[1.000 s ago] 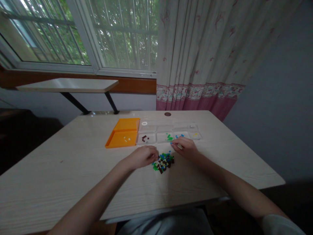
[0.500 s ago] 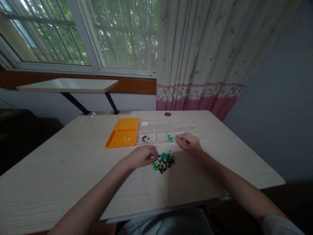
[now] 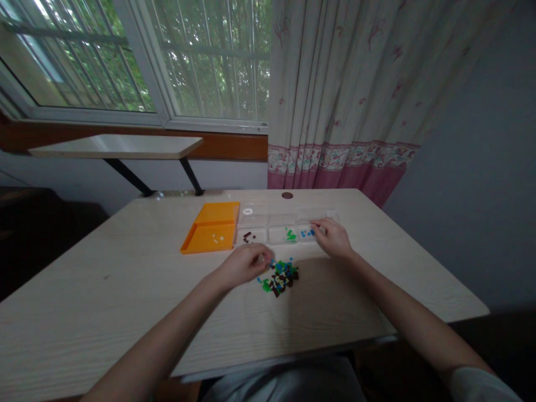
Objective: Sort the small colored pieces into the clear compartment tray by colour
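A clear tray (image 3: 281, 220) is keeping colours apart, the curled left hand (image 3: 243, 264) hovering by the pile (image 3: 283, 277), the pinched right hand (image 3: 334, 237) by blue pieces (image 3: 304, 234), grips indiscernible.

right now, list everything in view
pile: one, multicoloured, table centre
case: one, orange, left of trays
case pieces: several, white, inside
trays: several, clear, beyond pile
tray pieces: several each; brown, green, blue; left to right
table: one, pale, foreground
disc: one, brown, table's back
shelf: one, white, left
window: one, white frame, behind
curtain: one, cream and pink, behind
wall: one, grey, right
left grip: one, bare, beside pile
right grip: one, bare, at trays
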The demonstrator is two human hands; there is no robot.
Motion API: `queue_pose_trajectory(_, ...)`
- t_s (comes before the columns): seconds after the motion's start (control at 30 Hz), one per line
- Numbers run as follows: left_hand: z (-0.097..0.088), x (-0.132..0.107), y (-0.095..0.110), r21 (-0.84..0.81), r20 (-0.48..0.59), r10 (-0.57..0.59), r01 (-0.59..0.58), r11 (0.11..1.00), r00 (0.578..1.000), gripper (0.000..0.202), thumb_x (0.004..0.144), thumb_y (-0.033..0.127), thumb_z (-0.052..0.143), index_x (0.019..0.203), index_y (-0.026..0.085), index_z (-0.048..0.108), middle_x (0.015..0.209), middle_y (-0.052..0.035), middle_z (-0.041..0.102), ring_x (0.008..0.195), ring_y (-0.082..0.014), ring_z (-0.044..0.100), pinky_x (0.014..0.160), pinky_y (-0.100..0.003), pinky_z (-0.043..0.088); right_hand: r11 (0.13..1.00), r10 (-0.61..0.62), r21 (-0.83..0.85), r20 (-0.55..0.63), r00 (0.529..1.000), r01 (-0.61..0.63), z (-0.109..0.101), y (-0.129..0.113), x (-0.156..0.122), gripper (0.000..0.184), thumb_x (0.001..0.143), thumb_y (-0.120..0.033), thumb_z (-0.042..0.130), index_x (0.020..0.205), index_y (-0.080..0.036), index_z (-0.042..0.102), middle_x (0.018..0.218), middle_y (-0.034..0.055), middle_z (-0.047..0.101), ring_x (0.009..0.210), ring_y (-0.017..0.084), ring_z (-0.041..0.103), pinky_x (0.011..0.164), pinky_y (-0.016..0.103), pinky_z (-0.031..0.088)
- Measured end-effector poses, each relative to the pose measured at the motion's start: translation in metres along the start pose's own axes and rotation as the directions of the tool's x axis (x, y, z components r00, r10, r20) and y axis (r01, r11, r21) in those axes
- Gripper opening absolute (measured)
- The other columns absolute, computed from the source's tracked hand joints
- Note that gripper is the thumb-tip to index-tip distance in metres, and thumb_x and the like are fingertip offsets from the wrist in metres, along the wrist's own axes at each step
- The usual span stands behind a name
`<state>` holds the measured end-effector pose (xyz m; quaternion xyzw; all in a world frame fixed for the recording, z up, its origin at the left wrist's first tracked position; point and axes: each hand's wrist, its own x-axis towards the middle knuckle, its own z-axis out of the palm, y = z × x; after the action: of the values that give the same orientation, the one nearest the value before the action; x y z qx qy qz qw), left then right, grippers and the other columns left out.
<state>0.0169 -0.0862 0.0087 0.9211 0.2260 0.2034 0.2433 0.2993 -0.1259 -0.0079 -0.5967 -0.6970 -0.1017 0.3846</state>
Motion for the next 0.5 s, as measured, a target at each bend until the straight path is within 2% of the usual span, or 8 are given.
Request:
queue_pose_trajectory(0.13,0.002,0.002,0.004,-0.036,-0.092,-0.076,0.073,0.997,0.993,0.013,0.076,0.016,0.05,0.08,0.014,0.062,0.065,0.0009,0.058,0.05,-0.0054,0.042,0.049,-0.016,0.032,0.988,-0.128,0.093,0.062,0.99,0.122,0.003,-0.023,-0.006,0.018,0.083,-0.025,0.049,0.087,-0.019,0.066,0.081,0.0044,0.066,0.075,0.014,0.06,0.068,0.024,0.047)
queue_pose_trajectory(0.27,0.002,0.004,0.011,-0.04,-0.121,-0.074,0.07,0.997,0.99,0.014,0.077,0.02,0.051,0.08,0.014,0.064,0.064,0.0008,0.057,0.05,-0.0057,0.042,0.048,-0.016,0.031,0.937,-0.33,0.18,0.164,0.93,0.3,0.01,-0.052,-0.017,0.016,0.083,-0.028,0.052,0.087,-0.02,0.064,0.08,0.003,0.067,0.072,0.011,0.061,0.064,0.02,0.045)
queue_pose_trajectory(0.4,0.003,0.006,0.016,-0.036,-0.086,-0.059,0.056,0.998,0.995,0.012,0.076,0.02,0.054,0.077,0.014,0.065,0.062,0.0008,0.057,0.053,-0.0066,0.044,0.05,-0.016,0.033,0.92,-0.39,0.145,0.269,0.881,0.364,0.015,-0.069,-0.022,0.014,0.083,-0.031,0.053,0.085,-0.022,0.064,0.074,0.0007,0.066,0.067,0.01,0.06,0.06,0.018,0.042)
queue_pose_trajectory(0.5,0.005,0.007,0.017,-0.046,-0.065,-0.045,0.042,0.998,0.997,0.012,0.076,0.019,0.054,0.077,0.015,0.065,0.063,0.0004,0.059,0.054,-0.0071,0.046,0.052,-0.016,0.035,0.914,-0.405,0.143,0.279,0.871,0.38,0.014,-0.071,-0.022,0.017,0.084,-0.032,0.052,0.08,-0.021,0.064,0.07,0.0007,0.065,0.064,0.01,0.059,0.059,0.018,0.041)
